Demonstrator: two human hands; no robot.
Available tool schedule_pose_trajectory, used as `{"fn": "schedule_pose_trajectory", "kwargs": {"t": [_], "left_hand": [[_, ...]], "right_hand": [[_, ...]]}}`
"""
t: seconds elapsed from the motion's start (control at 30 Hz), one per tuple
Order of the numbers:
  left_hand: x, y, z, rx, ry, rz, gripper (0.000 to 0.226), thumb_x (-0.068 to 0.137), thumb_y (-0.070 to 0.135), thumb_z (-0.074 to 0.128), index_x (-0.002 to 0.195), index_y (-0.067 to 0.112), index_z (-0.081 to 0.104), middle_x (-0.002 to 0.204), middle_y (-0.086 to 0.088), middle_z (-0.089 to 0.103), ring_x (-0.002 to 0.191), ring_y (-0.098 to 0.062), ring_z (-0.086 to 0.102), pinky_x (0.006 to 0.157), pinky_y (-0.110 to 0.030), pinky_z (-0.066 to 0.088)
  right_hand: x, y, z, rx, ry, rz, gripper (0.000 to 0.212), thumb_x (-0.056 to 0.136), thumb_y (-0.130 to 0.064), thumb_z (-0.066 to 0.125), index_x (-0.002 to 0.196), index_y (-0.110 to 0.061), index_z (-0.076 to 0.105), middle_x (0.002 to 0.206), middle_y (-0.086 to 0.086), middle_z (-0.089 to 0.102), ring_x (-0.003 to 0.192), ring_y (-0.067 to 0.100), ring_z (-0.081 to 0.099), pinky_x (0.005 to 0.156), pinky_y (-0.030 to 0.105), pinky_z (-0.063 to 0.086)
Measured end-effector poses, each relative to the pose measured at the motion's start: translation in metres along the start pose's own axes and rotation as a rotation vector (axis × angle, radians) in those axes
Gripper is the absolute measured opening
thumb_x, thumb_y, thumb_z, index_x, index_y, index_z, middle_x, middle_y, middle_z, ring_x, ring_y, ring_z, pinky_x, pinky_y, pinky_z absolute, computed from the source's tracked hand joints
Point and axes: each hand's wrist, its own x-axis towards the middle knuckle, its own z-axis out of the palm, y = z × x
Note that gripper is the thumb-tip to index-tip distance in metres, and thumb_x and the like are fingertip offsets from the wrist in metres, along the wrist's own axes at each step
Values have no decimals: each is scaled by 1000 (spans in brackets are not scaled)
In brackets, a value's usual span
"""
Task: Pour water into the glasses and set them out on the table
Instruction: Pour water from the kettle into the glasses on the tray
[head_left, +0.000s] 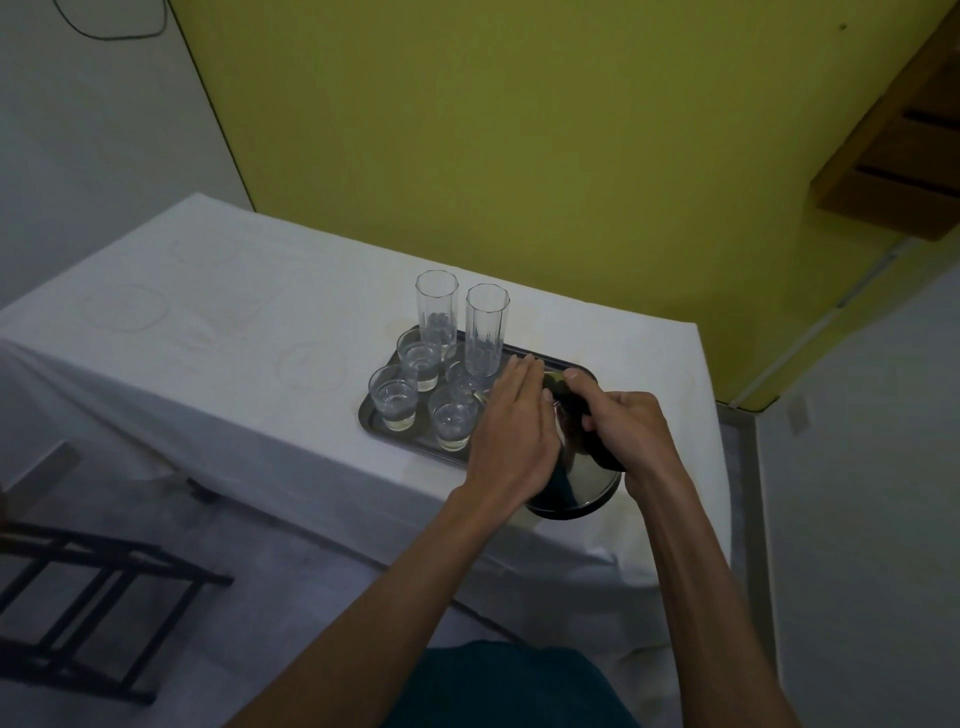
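Note:
A dark tray (374, 423) sits on the white-clothed table (249, 374). On it stand several short glasses (394, 397) holding some water, and two tall empty glasses (436, 306) at the back. A shiny steel jug (576, 480) with a black handle is tilted over the tray's right end, spout toward the glasses. My right hand (631, 428) grips the jug's black handle. My left hand (511, 431) lies flat with straight fingers against the jug's side and lid. One short glass is partly hidden behind my left hand.
The table stands against a yellow-green wall (519, 130). A black metal chair frame (98, 587) lies on the floor at lower left. A wooden shelf unit (904, 156) hangs at upper right. Faint ring marks show on the cloth left of the tray.

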Motion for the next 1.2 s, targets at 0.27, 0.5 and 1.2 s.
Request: {"fn": "schedule_pose_trajectory", "kwargs": {"t": [0.27, 0.5, 1.2], "left_hand": [[2, 1, -1, 0, 3, 3, 47, 105, 25, 29, 149, 8, 30, 158, -6, 28, 148, -14, 14, 120, -26, 13], [1, 2, -1, -1, -5, -3, 48, 105, 24, 29, 150, 8, 29, 158, -6, 28, 148, -14, 15, 121, -29, 14], [26, 21, -1, 83, 86, 113, 48, 104, 23, 28, 148, 3, 30, 158, -11, 25, 150, -20, 10, 119, -25, 4]], "right_hand": [[4, -1, -1, -7, -2, 0, 57, 78, -62, 73, 49, -15, 62, 39, -7, 54, 54, 19, 50, 60, 33, 37], [6, -1, -2, -32, -5, -12, 57, 78, -63, 72, 50, -14, 64, 44, -4, 58, 57, 21, 54, 61, 33, 40], [21, -8, -12, 129, 9, -11, 56, 75, -60, 75, 51, -11, 58, 47, 1, 54, 52, 23, 48, 62, 35, 37]]}}
